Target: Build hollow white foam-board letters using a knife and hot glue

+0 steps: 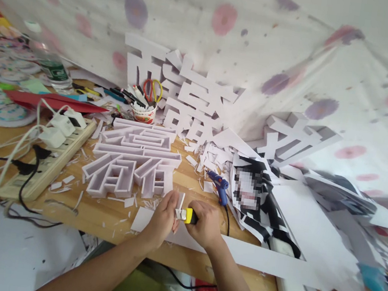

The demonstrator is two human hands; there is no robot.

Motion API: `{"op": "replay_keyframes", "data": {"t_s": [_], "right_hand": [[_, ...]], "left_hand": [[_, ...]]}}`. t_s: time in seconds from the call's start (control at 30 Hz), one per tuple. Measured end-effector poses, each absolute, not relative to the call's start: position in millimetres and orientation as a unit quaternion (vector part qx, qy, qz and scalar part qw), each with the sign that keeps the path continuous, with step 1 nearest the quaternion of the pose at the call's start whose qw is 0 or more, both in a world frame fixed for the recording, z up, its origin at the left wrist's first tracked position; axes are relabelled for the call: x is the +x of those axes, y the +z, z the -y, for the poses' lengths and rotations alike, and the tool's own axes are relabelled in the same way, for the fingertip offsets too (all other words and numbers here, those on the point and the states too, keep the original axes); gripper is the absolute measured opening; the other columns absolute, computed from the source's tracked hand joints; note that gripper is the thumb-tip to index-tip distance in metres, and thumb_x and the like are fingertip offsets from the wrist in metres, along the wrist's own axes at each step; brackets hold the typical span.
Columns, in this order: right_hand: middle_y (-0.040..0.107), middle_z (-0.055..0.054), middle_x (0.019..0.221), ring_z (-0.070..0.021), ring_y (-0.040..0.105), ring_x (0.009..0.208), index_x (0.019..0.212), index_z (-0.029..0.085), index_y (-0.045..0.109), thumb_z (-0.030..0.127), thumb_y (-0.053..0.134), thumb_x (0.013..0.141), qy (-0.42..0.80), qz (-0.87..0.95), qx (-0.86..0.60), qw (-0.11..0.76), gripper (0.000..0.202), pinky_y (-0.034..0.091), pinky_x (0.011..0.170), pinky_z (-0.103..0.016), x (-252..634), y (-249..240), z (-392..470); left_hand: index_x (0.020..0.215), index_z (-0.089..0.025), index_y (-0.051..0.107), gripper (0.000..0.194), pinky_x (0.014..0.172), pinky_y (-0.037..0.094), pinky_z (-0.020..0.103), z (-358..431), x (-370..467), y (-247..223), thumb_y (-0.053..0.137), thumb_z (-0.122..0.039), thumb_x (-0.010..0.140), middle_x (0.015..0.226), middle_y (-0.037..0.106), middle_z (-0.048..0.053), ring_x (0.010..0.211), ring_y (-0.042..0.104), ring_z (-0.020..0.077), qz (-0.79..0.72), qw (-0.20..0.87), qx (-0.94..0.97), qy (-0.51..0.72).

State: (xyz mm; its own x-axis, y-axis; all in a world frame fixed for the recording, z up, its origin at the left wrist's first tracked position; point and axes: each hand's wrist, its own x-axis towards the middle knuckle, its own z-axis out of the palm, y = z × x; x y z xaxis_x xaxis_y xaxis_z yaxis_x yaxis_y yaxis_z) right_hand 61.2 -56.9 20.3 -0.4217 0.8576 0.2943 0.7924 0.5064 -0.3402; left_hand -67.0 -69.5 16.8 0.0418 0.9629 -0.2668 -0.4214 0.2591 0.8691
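My right hand (206, 222) is closed around a yellow and black utility knife (189, 215), its metal tip pointing left. Opposite it, my left hand (164, 215) pinches a small white foam-board piece (181, 202). The knife's tip meets or nearly meets this piece; the exact contact is too small to tell. Under both hands lies a long white board strip (254, 256) along the table's front. Just beyond my left hand a large hollow white character (138, 152), built from board walls, lies with its open side up.
A blue glue gun (220, 186) with a black cord lies right of centre. Behind stand finished white characters (200, 96) and a cup (143, 114) of scissors and pens. A power strip (47, 159) with plugs is at left, a bottle (55, 70) behind. Offcuts litter the wooden table.
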Motion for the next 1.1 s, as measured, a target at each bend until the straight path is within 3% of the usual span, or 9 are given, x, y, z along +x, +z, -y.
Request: {"op": "replay_keyframes", "data": {"t_s": [0.53, 1.1], "right_hand": [[0.053, 0.001, 0.057, -0.0145, 0.048, 0.054, 0.061, 0.021, 0.042, 0.012, 0.047, 0.059, 0.062, 0.816, -0.534, 0.212, 0.011, 0.027, 0.053, -0.023, 56.2, 19.8, 47.7], [0.057, 0.0, 0.057, -0.0138, 0.052, 0.055, 0.062, 0.02, 0.049, 0.015, 0.047, 0.064, 0.081, 0.806, -0.545, 0.217, 0.006, 0.028, 0.053, -0.022, 53.2, 20.7, 40.8]], "left_hand": [[0.065, -0.023, 0.036, 0.047, 0.028, 0.025, 0.018, 70.5, -69.3, 19.4, 0.043, -0.069, 0.072, 0.031, 0.029, -0.013, 0.025, 0.024, 0.0055, -0.441, 0.657, 0.326, 0.517], [0.064, -0.023, 0.035, 0.049, 0.028, 0.023, 0.019, 71.5, -71.1, 16.2, 0.04, -0.07, 0.074, 0.031, 0.029, -0.012, 0.024, 0.024, 0.0059, -0.44, 0.645, 0.345, 0.521]]}}
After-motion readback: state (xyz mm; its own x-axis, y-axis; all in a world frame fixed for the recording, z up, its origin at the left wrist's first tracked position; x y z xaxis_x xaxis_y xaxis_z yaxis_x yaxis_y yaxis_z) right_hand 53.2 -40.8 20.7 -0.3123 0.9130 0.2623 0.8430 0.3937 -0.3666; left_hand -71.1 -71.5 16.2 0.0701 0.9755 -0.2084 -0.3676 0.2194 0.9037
